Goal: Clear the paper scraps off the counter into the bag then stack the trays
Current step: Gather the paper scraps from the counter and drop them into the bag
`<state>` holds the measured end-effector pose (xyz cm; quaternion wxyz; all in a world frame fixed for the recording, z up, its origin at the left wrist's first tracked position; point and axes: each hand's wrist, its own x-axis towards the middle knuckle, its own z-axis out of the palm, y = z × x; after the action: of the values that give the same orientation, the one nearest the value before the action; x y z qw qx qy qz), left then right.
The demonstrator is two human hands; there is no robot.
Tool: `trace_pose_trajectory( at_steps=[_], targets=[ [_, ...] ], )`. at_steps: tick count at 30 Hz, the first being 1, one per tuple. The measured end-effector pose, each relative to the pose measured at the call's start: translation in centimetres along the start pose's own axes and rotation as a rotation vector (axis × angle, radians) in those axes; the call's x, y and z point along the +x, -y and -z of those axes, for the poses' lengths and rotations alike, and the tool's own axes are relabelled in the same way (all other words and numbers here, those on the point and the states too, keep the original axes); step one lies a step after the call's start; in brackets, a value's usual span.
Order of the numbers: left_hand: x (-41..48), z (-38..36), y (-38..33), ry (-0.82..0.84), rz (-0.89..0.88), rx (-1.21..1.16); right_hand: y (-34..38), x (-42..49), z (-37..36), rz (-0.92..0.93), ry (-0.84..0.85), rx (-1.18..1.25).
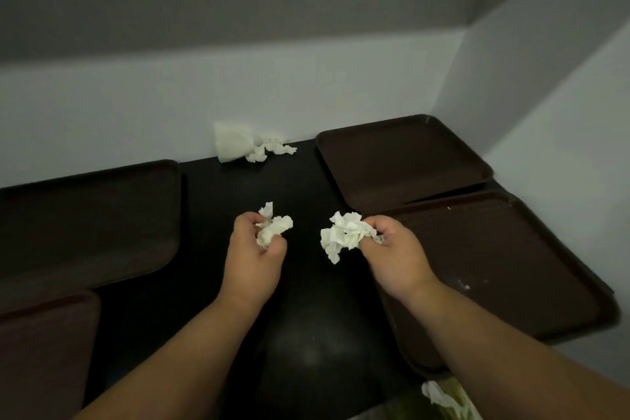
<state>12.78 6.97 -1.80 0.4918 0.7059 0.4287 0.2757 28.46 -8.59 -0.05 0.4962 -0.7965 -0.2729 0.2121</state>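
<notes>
My left hand (254, 256) grips a crumpled white paper scrap (274, 227) above the middle of the black counter (238, 187). My right hand (395, 254) grips a larger wad of white paper (342, 237) just left of a brown tray (504, 259). More white paper scraps (250, 143) lie against the back wall. A second brown tray (402, 157) sits at the back right, partly under the near right tray's edge. Two dark trays lie on the left, one at mid left (85, 218) and one at the near left (44, 351). A bag (453, 401) with white paper in it shows at the bottom edge.
Pale walls close the counter at the back and on the right, forming a corner behind the back right tray. The near right tray overhangs the counter's right side. Small white crumbs (464, 285) lie on that tray.
</notes>
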Motion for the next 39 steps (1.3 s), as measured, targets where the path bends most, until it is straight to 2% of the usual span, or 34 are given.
trace_pose_trajectory(
  at_steps=[5,8,13,17,20,27,31,34,39],
  targets=[
    [-2.8,-4.0,-5.3,-0.006,-0.073,-0.057,-0.4,-3.1,7.3,0.000,-0.095,0.078],
    [-5.5,-8.6,-8.1,0.045,-0.122,-0.133,-1.5,-4.9,12.8,-0.029,-0.157,0.093],
    [-10.9,-17.9,-11.1,0.253,-0.212,-0.116,-6.1,-7.9,22.1,-0.067,-0.285,0.046],
    [-15.3,-24.6,-12.3,0.417,-0.220,-0.106,-10.2,-10.5,27.9,-0.134,-0.403,0.008],
    [-18.2,-28.3,-12.7,0.536,-0.215,-0.095,-12.8,-12.9,30.9,-0.166,-0.429,-0.029],
    [-22.5,-33.8,-10.9,0.684,-0.317,0.087,-22.0,-16.9,32.8,-0.382,-0.385,-0.134],
    [-24.1,-36.2,-8.7,0.779,-0.263,0.176,-26.2,-17.4,32.2,-0.549,-0.293,-0.169],
    [-25.0,-37.7,-7.0,0.826,-0.213,0.256,-28.0,-17.8,31.8,-0.652,-0.251,-0.075],
    [-25.7,-40.3,-4.7,0.885,-0.211,0.382,-28.9,-19.2,33.0,-0.693,-0.303,-0.001]
  ],
)
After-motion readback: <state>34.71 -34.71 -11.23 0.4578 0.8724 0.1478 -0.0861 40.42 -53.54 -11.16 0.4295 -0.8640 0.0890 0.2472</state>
